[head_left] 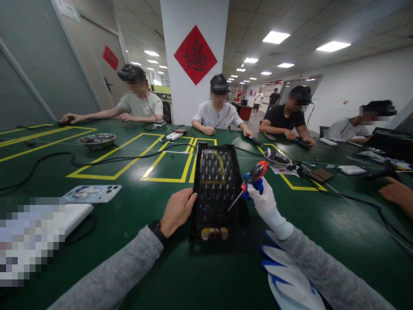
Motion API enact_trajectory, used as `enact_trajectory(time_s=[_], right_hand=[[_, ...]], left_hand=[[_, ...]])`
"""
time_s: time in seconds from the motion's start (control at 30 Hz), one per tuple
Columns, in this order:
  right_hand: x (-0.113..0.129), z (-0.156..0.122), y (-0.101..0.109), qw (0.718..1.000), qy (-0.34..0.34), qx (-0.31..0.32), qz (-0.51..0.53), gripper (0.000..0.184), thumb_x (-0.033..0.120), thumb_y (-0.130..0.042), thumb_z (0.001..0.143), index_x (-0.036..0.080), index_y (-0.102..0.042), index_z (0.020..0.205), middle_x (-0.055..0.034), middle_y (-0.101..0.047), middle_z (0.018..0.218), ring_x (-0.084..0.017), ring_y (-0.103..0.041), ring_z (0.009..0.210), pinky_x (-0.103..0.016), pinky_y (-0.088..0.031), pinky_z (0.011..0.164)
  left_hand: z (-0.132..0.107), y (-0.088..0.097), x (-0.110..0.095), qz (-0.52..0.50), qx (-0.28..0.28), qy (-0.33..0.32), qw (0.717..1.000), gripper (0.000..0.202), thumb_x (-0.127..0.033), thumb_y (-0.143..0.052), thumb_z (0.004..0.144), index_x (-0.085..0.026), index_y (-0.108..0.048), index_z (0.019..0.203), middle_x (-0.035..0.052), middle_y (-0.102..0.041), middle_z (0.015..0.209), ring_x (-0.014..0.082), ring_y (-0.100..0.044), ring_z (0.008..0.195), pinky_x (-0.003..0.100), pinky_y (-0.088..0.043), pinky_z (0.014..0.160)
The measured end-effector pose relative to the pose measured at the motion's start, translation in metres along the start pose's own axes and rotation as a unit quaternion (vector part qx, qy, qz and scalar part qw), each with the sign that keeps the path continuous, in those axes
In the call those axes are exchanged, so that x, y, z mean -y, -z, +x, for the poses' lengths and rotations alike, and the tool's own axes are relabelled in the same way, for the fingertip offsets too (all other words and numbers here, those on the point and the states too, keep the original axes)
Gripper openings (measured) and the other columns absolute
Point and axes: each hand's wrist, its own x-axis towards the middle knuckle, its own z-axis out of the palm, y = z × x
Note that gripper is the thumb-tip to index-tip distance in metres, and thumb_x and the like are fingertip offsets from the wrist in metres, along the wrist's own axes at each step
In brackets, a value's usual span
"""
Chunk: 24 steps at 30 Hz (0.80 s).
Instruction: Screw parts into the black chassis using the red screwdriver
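Note:
A black rectangular plastic panel lies lengthwise on the green table in front of me. My bare left hand grips its left edge, fingers curled against the side. My right hand wears a white and blue glove and is closed round a red and black screwdriver. The screwdriver's thin shaft slants down and left, its tip touching or just above the panel's middle right area. A spare white and blue glove lies on the table under my right forearm.
A phone and a white device lie at the left. Metal bowls stand at the far left and beyond the panel at the right. Cables cross the yellow-taped table. Several people sit along the far side; another person's hand rests at the right.

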Motion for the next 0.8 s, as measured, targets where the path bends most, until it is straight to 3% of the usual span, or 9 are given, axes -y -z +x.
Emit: enact_trajectory(time_s=[0.17, 0.8], right_hand=[[0.0003, 0.0013, 0.0016, 0.998, 0.028, -0.056, 0.029, 0.029, 0.030, -0.053, 0.076, 0.018, -0.055, 0.103, -0.0009, -0.056, 0.077, -0.010, -0.047, 0.059, -0.024, -0.043, 0.056], [0.0096, -0.0084, 0.0025, 0.993, 0.011, -0.085, 0.077, 0.035, 0.034, -0.050, 0.079, 0.018, -0.053, 0.110, -0.0040, -0.059, 0.084, -0.013, -0.053, 0.062, -0.025, -0.046, 0.054]], left_hand=[[-0.0002, -0.0009, 0.0009, 0.002, 0.004, -0.003, 1.000, 0.032, -0.034, -0.029, 0.089, -0.018, -0.043, 0.064, 0.0031, -0.055, 0.068, 0.0152, -0.050, 0.065, 0.025, -0.034, 0.063], [0.0003, -0.0007, 0.0004, -0.005, 0.005, 0.011, 1.000, 0.032, -0.034, -0.029, 0.088, -0.018, -0.042, 0.063, 0.0029, -0.054, 0.067, 0.0152, -0.049, 0.063, 0.026, -0.033, 0.061]])
